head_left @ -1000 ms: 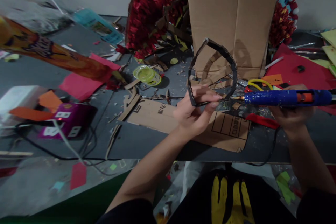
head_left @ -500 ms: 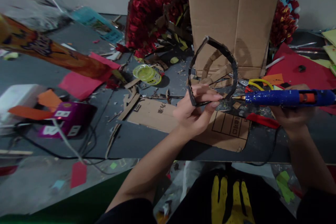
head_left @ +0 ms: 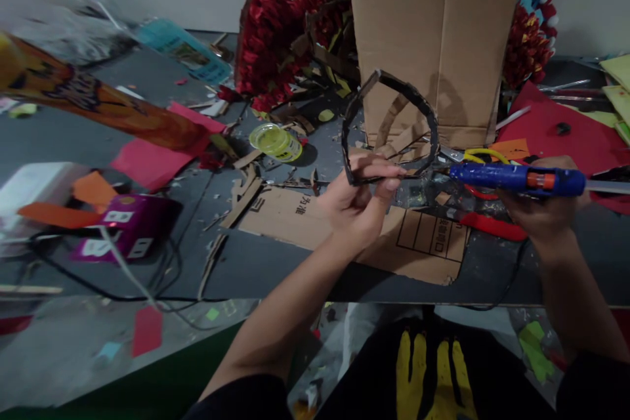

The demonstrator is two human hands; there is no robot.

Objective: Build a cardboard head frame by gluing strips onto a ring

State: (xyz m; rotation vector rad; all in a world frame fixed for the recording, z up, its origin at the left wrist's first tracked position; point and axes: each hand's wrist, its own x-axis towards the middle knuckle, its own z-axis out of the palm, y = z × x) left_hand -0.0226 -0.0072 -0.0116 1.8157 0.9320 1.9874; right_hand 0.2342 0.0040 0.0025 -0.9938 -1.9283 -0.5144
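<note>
My left hand (head_left: 361, 200) pinches the lower edge of a dark, roughly ring-shaped cardboard frame (head_left: 429, 119), held upright over the table. From the right, my right hand (head_left: 544, 210) is wrapped around a blue hot glue gun (head_left: 502, 177). Its nozzle points left, a short way off the frame's lower right corner. A glue stick (head_left: 608, 186) sticks out of the gun's rear end. Beneath both hands lies a flat piece of printed cardboard (head_left: 305, 220). The glue gun's handle is mostly hidden behind my right hand.
A tall cardboard box (head_left: 398, 6) stands behind the frame, with red fluffy shapes (head_left: 268, 39) beside it. A yellow jar (head_left: 275, 142), an orange tube (head_left: 98, 98) and a purple power strip (head_left: 128, 226) with cables lie left. Yellow-handled scissors (head_left: 485, 154) and red paper (head_left: 581, 128) are right.
The glue gun's nozzle has drawn away from the frame, and the glue stick now shows at its rear. The frame and my left hand have shifted slightly left.
</note>
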